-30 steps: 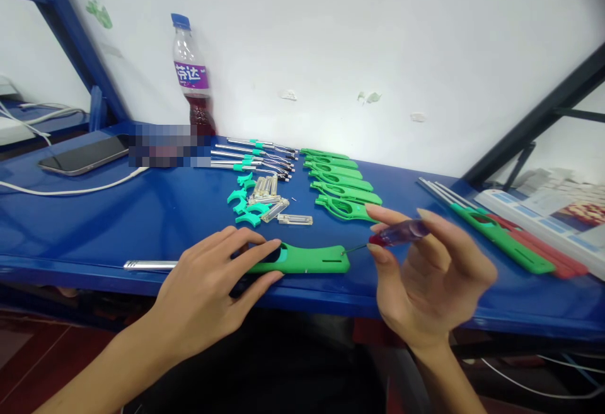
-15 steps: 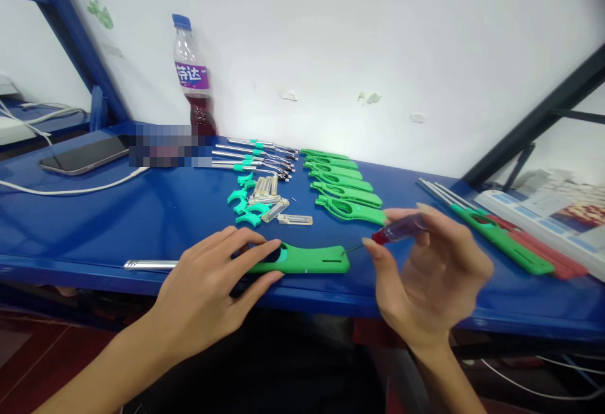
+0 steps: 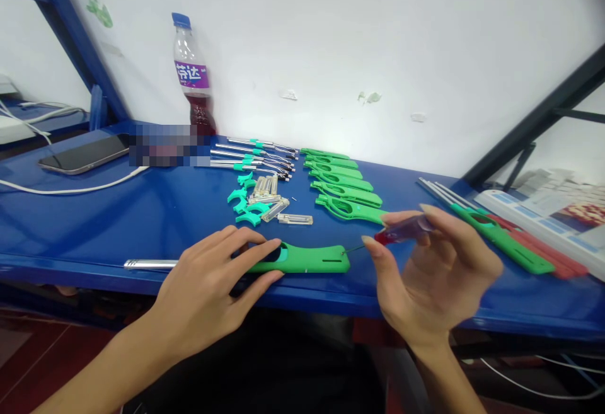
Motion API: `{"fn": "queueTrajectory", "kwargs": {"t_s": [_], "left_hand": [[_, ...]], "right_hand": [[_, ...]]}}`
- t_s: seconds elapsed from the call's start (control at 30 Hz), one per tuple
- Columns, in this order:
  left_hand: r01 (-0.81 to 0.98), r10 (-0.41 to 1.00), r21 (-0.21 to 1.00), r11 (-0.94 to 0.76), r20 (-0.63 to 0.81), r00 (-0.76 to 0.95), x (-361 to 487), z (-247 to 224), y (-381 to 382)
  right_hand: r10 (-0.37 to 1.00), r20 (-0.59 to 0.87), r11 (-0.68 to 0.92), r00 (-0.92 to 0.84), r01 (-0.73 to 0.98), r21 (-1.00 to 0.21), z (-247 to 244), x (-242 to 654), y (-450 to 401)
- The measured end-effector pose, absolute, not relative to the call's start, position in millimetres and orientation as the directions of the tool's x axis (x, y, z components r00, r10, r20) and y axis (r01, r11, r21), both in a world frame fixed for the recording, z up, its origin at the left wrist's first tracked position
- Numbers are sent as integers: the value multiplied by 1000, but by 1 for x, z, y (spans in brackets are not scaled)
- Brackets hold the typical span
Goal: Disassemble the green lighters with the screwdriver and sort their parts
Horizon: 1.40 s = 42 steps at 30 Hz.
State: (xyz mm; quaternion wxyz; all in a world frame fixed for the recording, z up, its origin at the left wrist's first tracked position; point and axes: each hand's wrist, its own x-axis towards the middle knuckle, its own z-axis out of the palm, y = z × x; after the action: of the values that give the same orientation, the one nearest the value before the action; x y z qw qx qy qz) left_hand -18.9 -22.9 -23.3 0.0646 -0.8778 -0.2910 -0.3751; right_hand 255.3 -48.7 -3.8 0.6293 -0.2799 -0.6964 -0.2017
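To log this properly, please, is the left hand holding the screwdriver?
No, the right hand holds the screwdriver, while the left hand grips the green lighter.

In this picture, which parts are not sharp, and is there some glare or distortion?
Head view, now: right hand and screwdriver handle look soft; faint glare on the blue table; the corners look stretched; pixelation hides a patch beside the phone.
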Motion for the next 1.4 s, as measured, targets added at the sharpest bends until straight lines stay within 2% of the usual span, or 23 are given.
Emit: {"fn": "queueTrajectory", "kwargs": {"t_s": [0.23, 0.43, 0.57, 0.93, 1.17, 1.4], "left_hand": [[558, 459, 100, -824, 695, 553, -18, -24, -22], [559, 460, 96, -824, 689, 560, -18, -23, -22], [561, 459, 93, -823, 689, 560, -18, -23, -22], [563, 457, 92, -822, 696, 554, -18, -23, -22], [562, 445, 78, -823, 704, 553, -16, -23, -21], [565, 456, 91, -820, 701, 549, -18, -24, -22]], "right_hand": [[213, 975, 735, -64, 668, -117, -10, 251, -50], [191, 979, 772, -74, 627, -104, -3, 254, -50], [149, 986, 743, -77, 666, -61, -5, 256, -49], [232, 970, 767, -70, 627, -138, -7, 251, -50], [132, 990, 782, -53, 619, -71, -1, 254, -49], [206, 977, 755, -61, 645, -119, -6, 252, -51]]}}
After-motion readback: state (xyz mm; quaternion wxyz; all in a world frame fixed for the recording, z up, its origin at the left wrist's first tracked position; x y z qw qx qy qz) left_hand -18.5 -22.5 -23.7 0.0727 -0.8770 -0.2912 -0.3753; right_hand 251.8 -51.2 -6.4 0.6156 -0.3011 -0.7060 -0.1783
